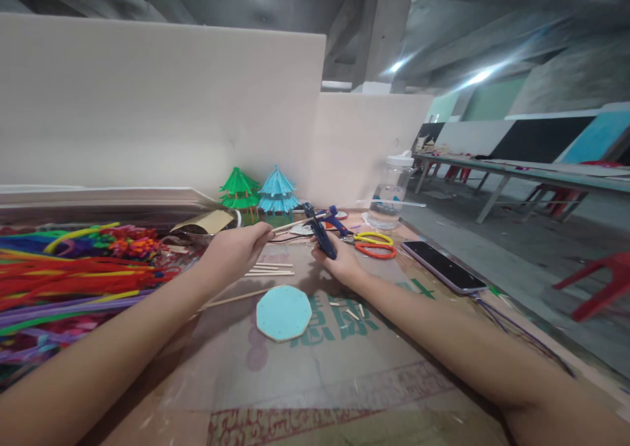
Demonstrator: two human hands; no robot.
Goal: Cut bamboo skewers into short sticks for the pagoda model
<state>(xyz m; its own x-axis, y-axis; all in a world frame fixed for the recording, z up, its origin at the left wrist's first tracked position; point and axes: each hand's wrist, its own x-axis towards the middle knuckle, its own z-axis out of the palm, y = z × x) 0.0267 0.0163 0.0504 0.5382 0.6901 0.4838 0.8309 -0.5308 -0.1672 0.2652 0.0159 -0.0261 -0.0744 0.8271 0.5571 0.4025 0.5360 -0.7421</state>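
My left hand [249, 244] is closed in a pinch on a thin wooden stick [290, 225]. My right hand [342, 262] grips dark-handled cutting pliers [321, 233], whose head points up and meets the stick's far end. Whether the jaws are closed on the wood cannot be made out. Below both hands lies a light-blue octagonal board [284, 313] with small dots near its edge. Several cut wooden sticks [270, 269] rest behind it, and short offcuts [352, 314] are scattered to its right. A longer stick [236, 298] reaches toward the board's left side.
Green [239, 189] and blue [277, 190] tiered paper roofs stand at the back. Pipe cleaners [73, 275] fill the left side. Scissors [375, 244], a blue glue gun [336, 222], a water bottle [388, 193] and a cabled phone [443, 266] sit at the right.
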